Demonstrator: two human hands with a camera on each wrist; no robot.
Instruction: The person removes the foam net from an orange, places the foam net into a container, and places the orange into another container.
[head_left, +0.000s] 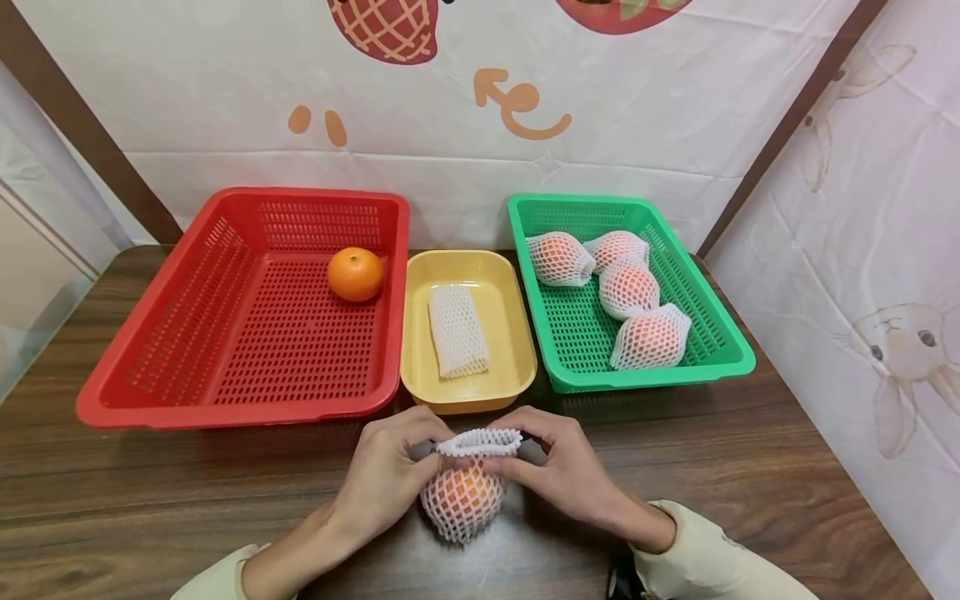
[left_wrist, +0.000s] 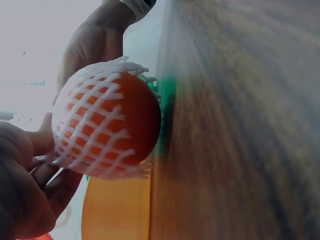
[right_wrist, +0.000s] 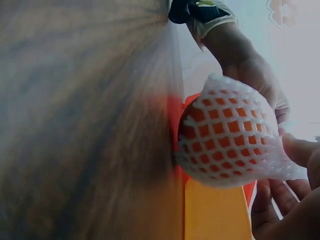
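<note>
Both hands pinch the open rim of a white foam net (head_left: 480, 442) that sleeves an orange (head_left: 461, 493). The left hand (head_left: 386, 475) grips the rim's left end between thumb and fingers, the right hand (head_left: 566, 467) grips the right end, and the mouth of the net is pulled flat and wide above the fruit. The orange hangs low in the sleeve, just above or resting on the wooden table (head_left: 750, 467) near its front edge, in front of the yellow tray (head_left: 517, 367); the wrist views show the net still wrapped round most of the fruit, with one bare patch of peel showing at the side.

Judging by how things lie, the work is early. One bare orange (head_left: 356, 273) sits in the red basket (head_left: 150, 367), and one empty foam net (head_left: 457, 330) lies flat in the yellow tray. Four netted oranges (head_left: 630, 290) wait in the green basket (head_left: 720, 342). The fruit in hand appears to be partly unsleeved at most, with the net's rim gathered at the top and the body still covered.

Both forearms come in from the lower edge, wrists angled inward so the hands meet over the fruit. The fingers are curled and the knuckles face up.
</note>
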